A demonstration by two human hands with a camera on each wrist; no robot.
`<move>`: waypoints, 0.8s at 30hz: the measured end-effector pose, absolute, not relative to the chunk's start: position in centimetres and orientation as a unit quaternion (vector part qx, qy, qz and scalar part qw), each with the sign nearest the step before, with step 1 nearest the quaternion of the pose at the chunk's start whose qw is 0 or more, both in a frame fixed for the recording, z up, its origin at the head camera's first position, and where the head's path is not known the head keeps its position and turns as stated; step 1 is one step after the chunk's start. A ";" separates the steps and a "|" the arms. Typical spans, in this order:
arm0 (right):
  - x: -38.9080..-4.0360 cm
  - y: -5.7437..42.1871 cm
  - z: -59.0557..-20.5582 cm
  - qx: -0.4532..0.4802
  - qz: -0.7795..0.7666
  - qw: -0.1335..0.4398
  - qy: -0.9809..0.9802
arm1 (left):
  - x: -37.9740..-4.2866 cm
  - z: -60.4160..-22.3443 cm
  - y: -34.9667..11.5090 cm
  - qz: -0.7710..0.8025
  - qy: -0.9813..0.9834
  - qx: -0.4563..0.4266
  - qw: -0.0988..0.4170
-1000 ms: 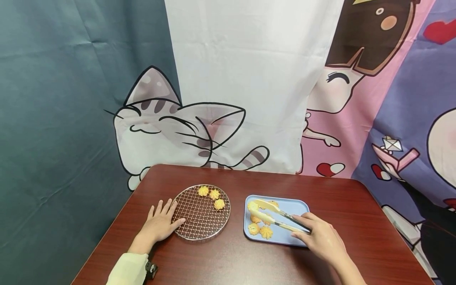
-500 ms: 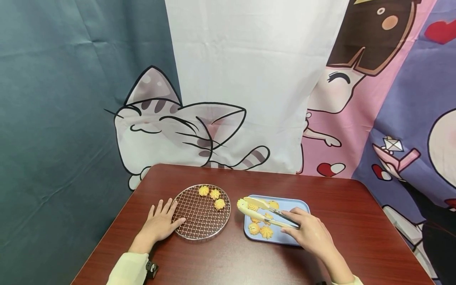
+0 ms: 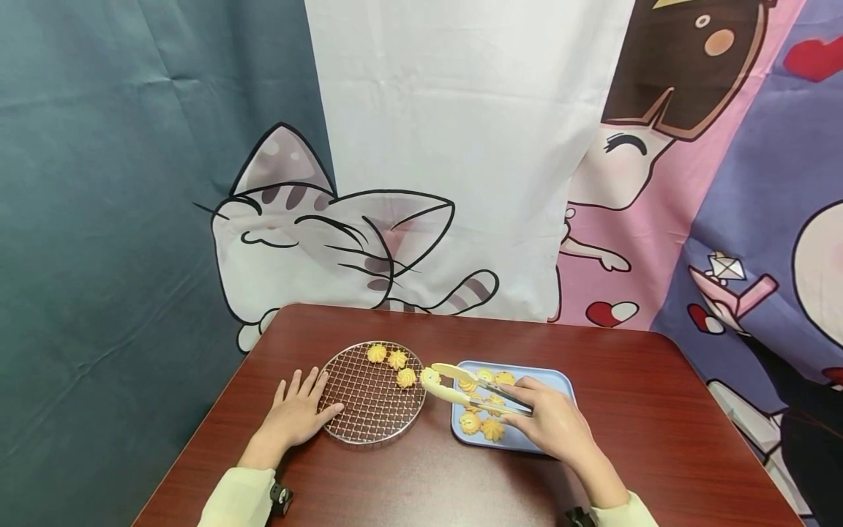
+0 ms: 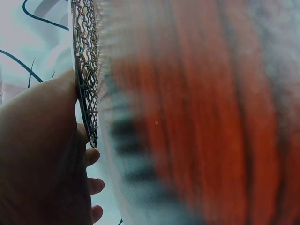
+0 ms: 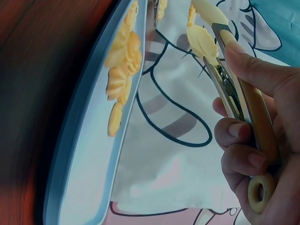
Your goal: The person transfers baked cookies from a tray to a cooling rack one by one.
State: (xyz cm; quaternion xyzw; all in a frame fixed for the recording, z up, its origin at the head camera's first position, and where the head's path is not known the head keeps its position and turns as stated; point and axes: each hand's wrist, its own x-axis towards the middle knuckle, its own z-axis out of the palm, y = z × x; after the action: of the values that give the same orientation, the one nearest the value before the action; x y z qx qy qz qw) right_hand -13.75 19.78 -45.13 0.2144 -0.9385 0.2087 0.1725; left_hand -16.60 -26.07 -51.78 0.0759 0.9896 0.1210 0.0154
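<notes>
My right hand [image 3: 556, 421] grips a pair of tongs [image 5: 253, 108] with cream tips and a metal middle. A yellow swirled cookie [image 3: 430, 377] is pinched between the tong tips, level with the right rim of the round wire rack [image 3: 362, 406]. Three similar cookies [image 3: 397, 359] sit on the rack at its back right. My left hand [image 3: 293, 410] rests with spread, straight fingers at the rack's left edge, thumb over the rim. Below the tongs lies a blue tray [image 3: 553, 377] with several more cookies [image 5: 123, 61], partly hidden by the tongs in the head view.
A brown wooden table [image 3: 408, 483] bears the rack and the tray, with a gap of bare wood between them. Behind its far edge hangs a printed cloth [image 3: 421, 146] with a cartoon cat.
The right hand and tongs have moved left from over the tray, carrying one cookie out past the tray's left edge to the rack. The left hand has stayed still.
</notes>
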 end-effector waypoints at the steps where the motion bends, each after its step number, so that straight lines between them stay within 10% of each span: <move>1: -13.8 19.6 -45.1 0.217 0.207 0.173 -0.938 | -16.6 -51.8 -26.1 0.121 0.990 0.076 0.016; 24: -15.6 16.0 -44.9 0.256 0.192 0.164 -0.933 | -16.9 -52.2 -26.2 0.121 0.990 0.075 0.014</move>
State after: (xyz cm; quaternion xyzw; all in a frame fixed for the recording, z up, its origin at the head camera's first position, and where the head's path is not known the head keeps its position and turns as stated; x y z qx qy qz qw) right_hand -15.62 15.99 -44.88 0.2558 -0.9332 0.1920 0.1636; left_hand -16.87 -26.18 -52.20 0.0751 0.9897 0.1213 0.0140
